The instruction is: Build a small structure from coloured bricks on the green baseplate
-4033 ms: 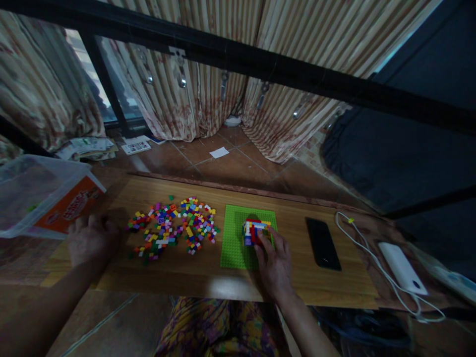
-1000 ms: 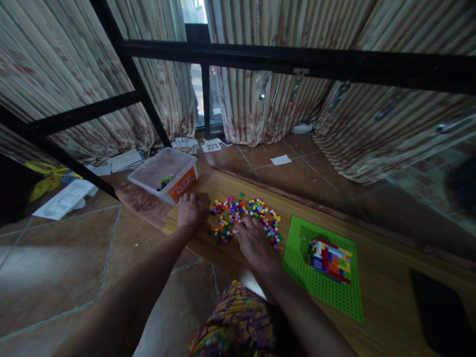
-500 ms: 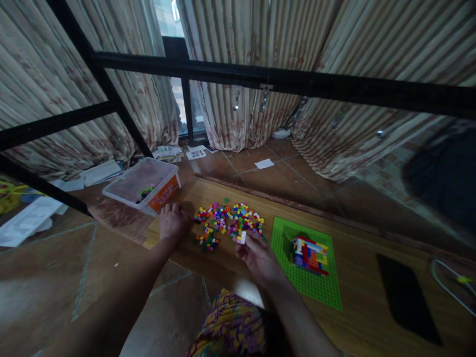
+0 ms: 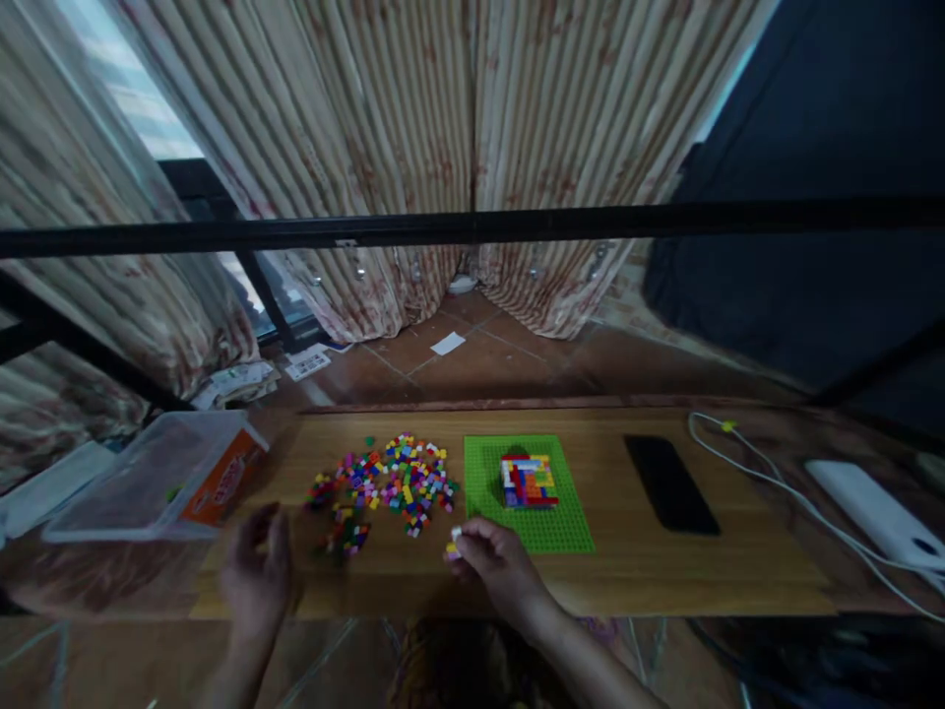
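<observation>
My right hand (image 4: 502,566) is closed in a pinch on a white toy brick (image 4: 456,533). Small yellow and pink pieces (image 4: 452,552) show right below it, at the same fingertips. Slightly blurred, my left hand (image 4: 258,566) hovers over the left end of the table, thumb and fingers apart, nothing seen between them. Between the hands lies a loose pile of many-coloured toy bricks (image 4: 413,478). A green baseplate (image 4: 483,483) lies beyond my right hand, bearing a blocky build of red, white, blue, orange and yellow bricks (image 4: 530,481).
A clear plastic box (image 4: 148,492) with an orange label stands left of the wooden table (image 4: 635,576). To the right are a black phone-like slab (image 4: 670,483), a white cable (image 4: 783,483) and a white device (image 4: 878,507). A dark metal bar (image 4: 472,226) crosses beyond the table.
The view has swung to the right. My left hand has lifted off the table by the box and its fingers have parted. My right hand still holds the white brick, now nearer the table's front edge.
</observation>
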A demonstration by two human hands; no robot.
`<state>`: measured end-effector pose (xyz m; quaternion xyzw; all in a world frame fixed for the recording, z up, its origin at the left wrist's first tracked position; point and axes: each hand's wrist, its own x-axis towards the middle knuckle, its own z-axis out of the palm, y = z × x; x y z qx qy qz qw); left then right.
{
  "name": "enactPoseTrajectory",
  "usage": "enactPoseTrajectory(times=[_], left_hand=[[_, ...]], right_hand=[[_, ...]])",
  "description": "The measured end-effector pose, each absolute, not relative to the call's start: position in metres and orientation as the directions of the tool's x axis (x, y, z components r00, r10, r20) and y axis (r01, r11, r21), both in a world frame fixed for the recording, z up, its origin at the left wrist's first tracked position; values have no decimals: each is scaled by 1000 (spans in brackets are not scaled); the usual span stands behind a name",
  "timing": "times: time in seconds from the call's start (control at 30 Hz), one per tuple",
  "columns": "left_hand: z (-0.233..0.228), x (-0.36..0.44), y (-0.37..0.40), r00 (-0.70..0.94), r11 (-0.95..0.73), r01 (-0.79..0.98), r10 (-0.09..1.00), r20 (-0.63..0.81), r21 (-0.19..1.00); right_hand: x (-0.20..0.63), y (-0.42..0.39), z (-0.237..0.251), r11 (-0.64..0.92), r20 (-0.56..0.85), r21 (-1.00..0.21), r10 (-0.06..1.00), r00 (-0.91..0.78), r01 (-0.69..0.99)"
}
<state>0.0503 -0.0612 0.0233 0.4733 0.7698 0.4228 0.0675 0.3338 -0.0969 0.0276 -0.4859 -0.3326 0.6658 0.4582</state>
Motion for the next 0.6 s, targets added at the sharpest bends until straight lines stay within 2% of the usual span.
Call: enactPoseTrajectory(times=[0.13, 0.27, 0.47, 0.6], left_hand=[[24, 142, -120, -254, 92, 417, 967, 19, 904], [19, 214, -150, -80, 202, 71, 977, -196, 977], [37, 239, -150, -21, 210, -37, 977, -211, 977], [39, 241, -149, 51, 287, -122, 958, -283, 950]], right_hand=[[343, -115, 35, -266, -263, -952, 964, -41, -149], [348, -130, 45, -219, -217, -973, 975, -41, -72], [360, -142, 46, -174, -173, -982, 985, -23, -71], [368, -147, 42, -166, -165, -985, 986, -19, -54]])
